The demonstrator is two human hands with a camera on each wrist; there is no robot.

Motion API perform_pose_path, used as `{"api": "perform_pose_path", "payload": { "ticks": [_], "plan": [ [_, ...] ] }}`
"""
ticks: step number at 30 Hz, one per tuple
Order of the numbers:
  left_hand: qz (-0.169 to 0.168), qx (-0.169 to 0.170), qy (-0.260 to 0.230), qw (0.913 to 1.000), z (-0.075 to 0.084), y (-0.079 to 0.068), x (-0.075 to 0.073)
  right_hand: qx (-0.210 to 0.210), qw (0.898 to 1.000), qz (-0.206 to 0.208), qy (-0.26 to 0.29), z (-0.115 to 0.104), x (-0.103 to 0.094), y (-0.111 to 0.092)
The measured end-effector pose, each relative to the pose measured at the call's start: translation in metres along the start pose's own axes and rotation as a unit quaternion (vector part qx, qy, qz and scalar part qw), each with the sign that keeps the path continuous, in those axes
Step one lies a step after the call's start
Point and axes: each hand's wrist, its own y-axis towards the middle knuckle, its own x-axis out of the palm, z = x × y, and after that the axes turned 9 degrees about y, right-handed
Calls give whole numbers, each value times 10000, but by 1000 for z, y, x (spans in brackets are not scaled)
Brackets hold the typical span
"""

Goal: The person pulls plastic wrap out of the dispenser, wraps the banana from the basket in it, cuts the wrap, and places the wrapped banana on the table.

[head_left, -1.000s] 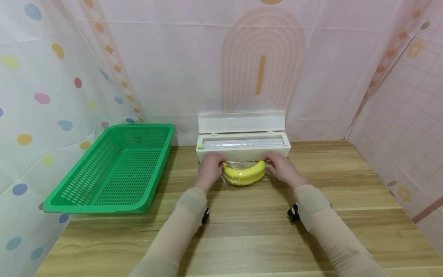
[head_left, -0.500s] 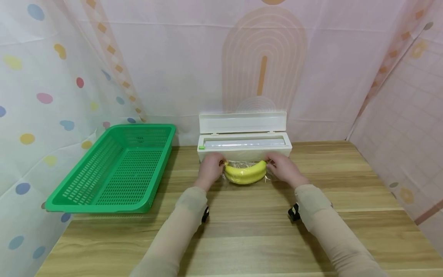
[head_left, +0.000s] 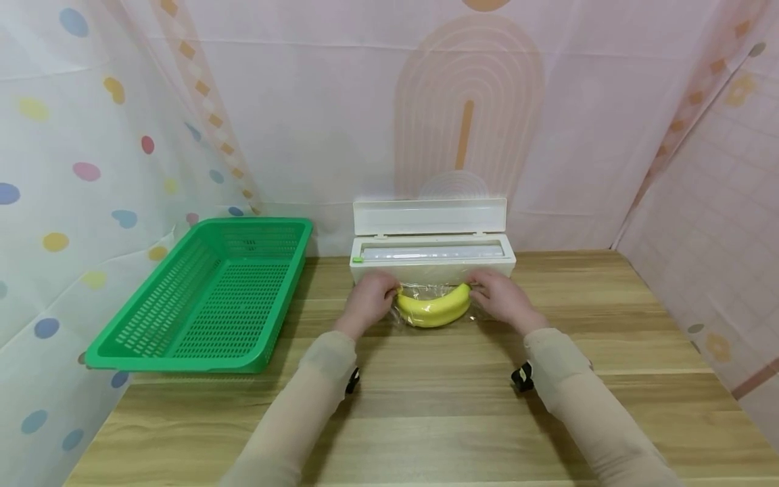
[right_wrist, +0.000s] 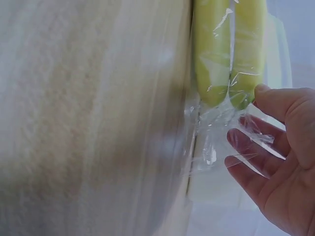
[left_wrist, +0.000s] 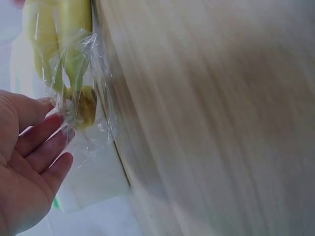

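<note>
Two yellow bananas (head_left: 434, 311), joined at the stem, are wrapped in clear cling film (left_wrist: 106, 118) at the front of a long white cling film dispenser (head_left: 426, 274). At the stem end, my left hand (head_left: 370, 299) pinches the film and stem between thumb and fingers. My right hand (head_left: 502, 297) grips the other end, its thumb on a banana tip (right_wrist: 241, 96) and its fingers curled into the loose film. Crumpled film sticks out past both ends of the fruit. The dispenser's lid (head_left: 429, 216) stands raised, showing the film roll (head_left: 432, 252) inside.
A green plastic basket (head_left: 262, 338) with slotted walls sits at the left of the wooden table (head_left: 438, 419). Behind the dispenser hangs a patterned cloth (head_left: 328, 135), with more cloth along both sides.
The head view has shifted slightly, so everything appears a little farther right. Both hands keep their hold at the ends of the wrapped bananas, with hardly any movement.
</note>
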Motion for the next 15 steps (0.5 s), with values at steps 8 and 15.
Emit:
{"api": "perform_pose_path", "payload": {
  "ticks": [8,15],
  "plan": [
    [-331,-211,-181,9991,-6,-12,-11,-236,9995,205,36,-8,-7,-9],
    [-121,-206,-193,9995,-11,-19,-28,-609,9967,541,-52,-14,-11,-15]
  ]
}}
